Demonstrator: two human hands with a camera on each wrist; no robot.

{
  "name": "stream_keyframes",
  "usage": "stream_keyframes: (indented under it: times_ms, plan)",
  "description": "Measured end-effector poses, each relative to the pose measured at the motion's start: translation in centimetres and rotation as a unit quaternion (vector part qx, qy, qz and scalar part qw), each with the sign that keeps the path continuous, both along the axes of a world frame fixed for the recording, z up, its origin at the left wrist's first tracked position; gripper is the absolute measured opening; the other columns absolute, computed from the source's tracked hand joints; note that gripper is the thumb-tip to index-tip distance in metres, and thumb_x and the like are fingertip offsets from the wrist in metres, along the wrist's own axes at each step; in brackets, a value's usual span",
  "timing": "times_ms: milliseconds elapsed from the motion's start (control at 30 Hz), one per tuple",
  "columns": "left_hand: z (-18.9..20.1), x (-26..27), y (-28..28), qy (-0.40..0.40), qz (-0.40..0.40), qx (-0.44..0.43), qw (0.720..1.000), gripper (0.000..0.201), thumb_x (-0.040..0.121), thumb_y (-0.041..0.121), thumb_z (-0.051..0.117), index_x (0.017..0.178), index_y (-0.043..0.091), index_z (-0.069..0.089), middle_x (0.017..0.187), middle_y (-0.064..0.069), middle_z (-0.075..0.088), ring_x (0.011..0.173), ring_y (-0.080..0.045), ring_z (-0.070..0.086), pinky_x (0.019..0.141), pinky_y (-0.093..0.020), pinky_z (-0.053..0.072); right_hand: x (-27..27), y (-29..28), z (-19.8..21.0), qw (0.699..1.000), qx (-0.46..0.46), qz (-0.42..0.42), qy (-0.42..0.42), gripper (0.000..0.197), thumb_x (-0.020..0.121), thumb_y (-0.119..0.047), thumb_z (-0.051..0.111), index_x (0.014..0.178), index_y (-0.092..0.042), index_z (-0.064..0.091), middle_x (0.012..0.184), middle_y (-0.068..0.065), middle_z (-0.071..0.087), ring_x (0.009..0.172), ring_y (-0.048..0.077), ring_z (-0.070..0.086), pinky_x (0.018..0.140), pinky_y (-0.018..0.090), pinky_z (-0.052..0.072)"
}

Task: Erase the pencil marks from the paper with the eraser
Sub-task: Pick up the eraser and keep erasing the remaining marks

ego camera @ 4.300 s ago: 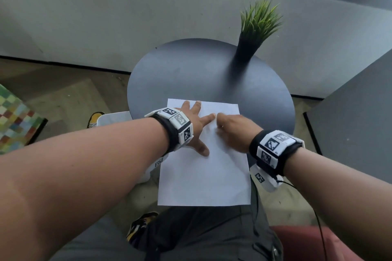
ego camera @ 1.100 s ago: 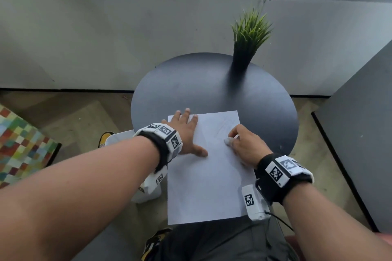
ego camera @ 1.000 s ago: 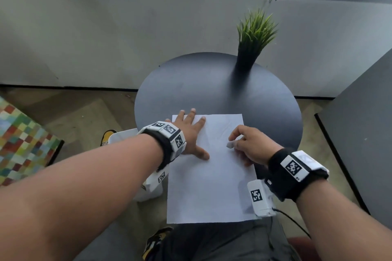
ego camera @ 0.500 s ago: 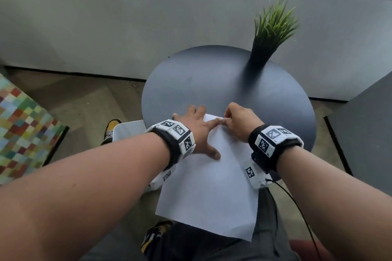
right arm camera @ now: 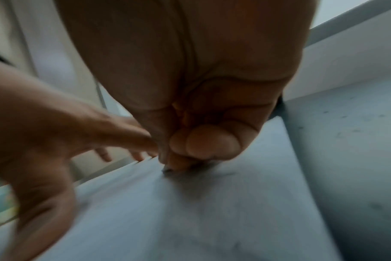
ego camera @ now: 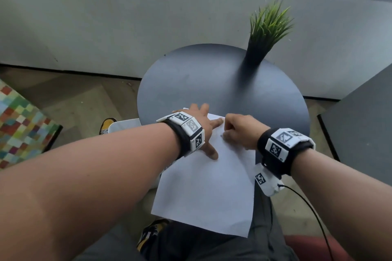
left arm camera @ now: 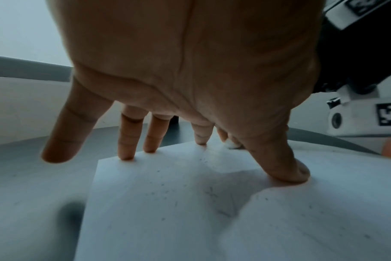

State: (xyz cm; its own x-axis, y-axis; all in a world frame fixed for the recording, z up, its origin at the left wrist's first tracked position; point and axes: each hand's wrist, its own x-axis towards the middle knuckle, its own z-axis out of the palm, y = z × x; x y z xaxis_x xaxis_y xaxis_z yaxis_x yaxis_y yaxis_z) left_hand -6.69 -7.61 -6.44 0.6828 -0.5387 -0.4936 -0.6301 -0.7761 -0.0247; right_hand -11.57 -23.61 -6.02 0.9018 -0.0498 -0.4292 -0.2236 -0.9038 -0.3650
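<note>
A white paper (ego camera: 203,186) lies on the near edge of the round dark table (ego camera: 212,82) and hangs over towards my lap. My left hand (ego camera: 201,127) is spread flat, its fingertips (left arm camera: 126,157) and thumb pressing the sheet's far left part. In the left wrist view the paper (left arm camera: 167,203) shows faint pencil marks (left arm camera: 212,191) and dark specks. My right hand (ego camera: 241,131) is curled at the sheet's far edge, next to the left forefinger. It pinches a small white eraser (left arm camera: 232,145) against the paper (right arm camera: 190,211). In the right wrist view the fingers (right arm camera: 210,143) hide the eraser.
A green grass plant in a black pot (ego camera: 265,34) stands at the table's far right. A grey cabinet (ego camera: 364,133) is on the right, a checked cushion (ego camera: 19,121) on the left. A white box (ego camera: 125,127) and a yellow shoe (ego camera: 107,125) are on the floor.
Within the last second my right hand went from the paper's right side up to its far edge beside the left forefinger. The sheet has skewed. My left hand stays pressed down.
</note>
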Motion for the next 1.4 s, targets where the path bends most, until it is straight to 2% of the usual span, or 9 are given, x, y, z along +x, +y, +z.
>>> stream_keyframes:
  times_ms: [133,267,433,567,733,900,1067,1233,1400]
  plan:
    - [0.1,-0.1,-0.6,-0.001,0.0,0.012,1.0,0.117,0.058,0.091,0.064,0.155,0.049,0.014,0.134,-0.006,0.033,0.126,-0.038,0.039,0.091,-0.061,0.049,0.9,-0.9,-0.2,0.995,-0.029,-0.078,-0.057,0.01,0.089,-0.025,0.054,0.09,-0.016,0.051,0.091,0.009,0.061,0.079,0.028,0.058,0.067,0.034,0.05]
    - [0.1,-0.5,-0.7,-0.013,0.005,-0.002,1.0,0.107,0.057,0.09,0.066,0.146,0.043,0.031,0.111,-0.006,0.037,0.109,-0.04,0.049,0.084,-0.059,0.052,-0.3,0.8,-0.6,0.999,-0.01,0.041,-0.017,0.012,0.088,-0.026,0.054,0.098,-0.023,0.057,0.09,0.001,0.064,0.085,0.024,0.059,0.072,0.034,0.05]
    - [0.2,-0.3,-1.2,-0.008,-0.001,0.02,1.0,0.116,0.06,0.091,0.062,0.156,0.044,0.017,0.122,-0.009,0.036,0.113,-0.043,0.049,0.088,-0.061,0.051,1.0,-1.5,-0.5,0.993,-0.039,-0.09,-0.061,0.011,0.09,-0.026,0.051,0.095,-0.016,0.051,0.09,0.008,0.061,0.083,0.029,0.059,0.066,0.033,0.048]
    - [0.0,-0.3,-1.0,-0.005,0.011,0.007,1.0,0.112,0.054,0.092,0.065,0.149,0.048,0.024,0.11,-0.007,0.033,0.11,-0.042,0.048,0.085,-0.06,0.052,-0.6,0.4,-0.8,0.999,-0.022,0.027,-0.032,0.007,0.089,-0.023,0.052,0.083,-0.025,0.049,0.089,0.004,0.061,0.085,0.026,0.057,0.067,0.032,0.042]
    - [-0.2,-0.2,-1.4,-0.004,0.011,0.018,1.0,0.118,0.057,0.094,0.06,0.155,0.049,0.012,0.122,-0.008,0.033,0.116,-0.043,0.043,0.088,-0.06,0.051,1.3,-2.0,-0.6,0.996,-0.04,-0.061,-0.059,0.008,0.089,-0.026,0.054,0.089,-0.018,0.054,0.091,0.006,0.062,0.087,0.027,0.057,0.069,0.033,0.044]
    - [0.0,-0.2,-1.3,0.012,0.02,0.004,1.0,0.107,0.054,0.091,0.066,0.143,0.059,0.015,0.11,-0.008,0.03,0.115,-0.047,0.043,0.088,-0.065,0.049,-0.1,-0.1,-1.2,0.998,-0.035,0.033,-0.036,0.008,0.086,-0.029,0.051,0.088,-0.022,0.053,0.091,0.004,0.064,0.086,0.028,0.059,0.077,0.038,0.053]
    - [0.6,-0.3,-2.0,0.007,0.011,0.042,0.999,0.118,0.061,0.091,0.062,0.156,0.049,0.008,0.131,-0.012,0.032,0.122,-0.051,0.043,0.092,-0.068,0.047,1.2,-2.4,-0.7,0.994,-0.07,-0.058,-0.065,0.01,0.089,-0.028,0.051,0.09,-0.018,0.052,0.093,0.009,0.061,0.085,0.029,0.056,0.072,0.036,0.049]
    - [1.3,-1.0,-1.9,-0.006,0.002,0.052,0.999,0.105,0.071,0.084,0.063,0.156,0.037,0.025,0.145,-0.01,0.03,0.122,-0.056,0.047,0.099,-0.082,0.031,-0.8,0.4,-1.1,0.994,-0.027,0.101,-0.033,0.014,0.089,-0.027,0.051,0.102,-0.022,0.056,0.094,0.002,0.064,0.089,0.025,0.059,0.08,0.037,0.051]
    - [0.8,-1.0,-1.9,-0.034,-0.024,0.058,0.997,0.114,0.074,0.085,0.058,0.162,0.033,0.007,0.153,-0.012,0.025,0.136,-0.046,0.032,0.102,-0.085,0.018,1.1,-2.4,-0.7,0.994,-0.088,-0.036,-0.058,0.01,0.088,-0.031,0.052,0.089,-0.021,0.052,0.093,0.008,0.062,0.085,0.029,0.058,0.071,0.035,0.049]
